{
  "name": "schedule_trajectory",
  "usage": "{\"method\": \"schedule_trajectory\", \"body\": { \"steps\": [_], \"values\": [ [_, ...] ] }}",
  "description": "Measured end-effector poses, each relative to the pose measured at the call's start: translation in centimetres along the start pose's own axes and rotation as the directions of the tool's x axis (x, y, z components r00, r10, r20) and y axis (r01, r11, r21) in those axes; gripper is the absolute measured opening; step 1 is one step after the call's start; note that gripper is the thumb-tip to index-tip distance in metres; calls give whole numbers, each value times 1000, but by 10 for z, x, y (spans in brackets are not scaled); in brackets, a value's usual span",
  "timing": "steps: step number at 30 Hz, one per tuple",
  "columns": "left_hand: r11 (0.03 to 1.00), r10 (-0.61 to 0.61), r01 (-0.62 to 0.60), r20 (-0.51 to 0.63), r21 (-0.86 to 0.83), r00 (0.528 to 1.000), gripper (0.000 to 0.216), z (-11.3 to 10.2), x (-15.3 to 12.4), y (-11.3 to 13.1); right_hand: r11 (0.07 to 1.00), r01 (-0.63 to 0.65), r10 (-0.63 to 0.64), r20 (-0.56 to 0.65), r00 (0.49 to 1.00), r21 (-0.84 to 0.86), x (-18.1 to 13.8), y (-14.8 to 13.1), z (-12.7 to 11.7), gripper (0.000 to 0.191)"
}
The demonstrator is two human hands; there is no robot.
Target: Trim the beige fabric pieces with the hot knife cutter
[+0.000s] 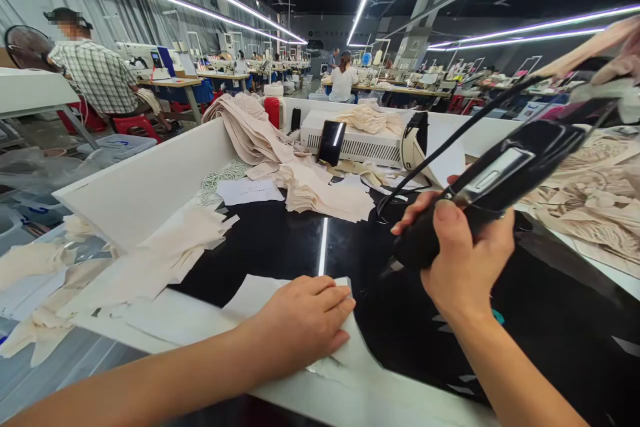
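My left hand (pixel 313 320) lies on a white piece of fabric or paper (pixel 260 290) at the near edge of the black tabletop, its fingers bent and closed over the piece's right end. Raised over the right side, my right hand (pixel 465 247) is wrapped round a black corded handheld tool (pixel 505 167) with a silver plate on its side. The tool slants, its lower end with a small pointed tip toward the table and its upper end blurred. A black cable (pixel 450 137) arcs beside it. What lies under my left palm is hidden.
Stacked cream fabric pieces (pixel 325 193) lie at the far side, with a phone (pixel 331 142) propped before a white vented box (pixel 360 137). More pieces (pixel 170 243) overhang the left edge. White boards (pixel 145 180) border the table. Fabric heaps (pixel 590 187) lie right; people sit farther off.
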State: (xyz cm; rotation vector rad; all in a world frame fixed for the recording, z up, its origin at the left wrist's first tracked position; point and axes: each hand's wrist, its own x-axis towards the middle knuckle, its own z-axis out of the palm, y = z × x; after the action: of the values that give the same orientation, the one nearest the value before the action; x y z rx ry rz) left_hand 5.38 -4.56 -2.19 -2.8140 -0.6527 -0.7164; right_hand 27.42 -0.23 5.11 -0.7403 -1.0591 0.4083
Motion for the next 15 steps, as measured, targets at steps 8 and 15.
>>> {"method": "schedule_trajectory", "body": {
  "steps": [8, 15],
  "values": [
    [1000, 7, -5, -87, 28, 996, 32, 5, 2, 4, 982, -104, 95, 62, 994, 157, -15, 13, 21, 42],
    [1000, 8, -6, -84, 24, 996, 33, 5, 2, 5, 973, -127, 117, 61, 991, 190, -18, 14, 27, 37]
  ]
}}
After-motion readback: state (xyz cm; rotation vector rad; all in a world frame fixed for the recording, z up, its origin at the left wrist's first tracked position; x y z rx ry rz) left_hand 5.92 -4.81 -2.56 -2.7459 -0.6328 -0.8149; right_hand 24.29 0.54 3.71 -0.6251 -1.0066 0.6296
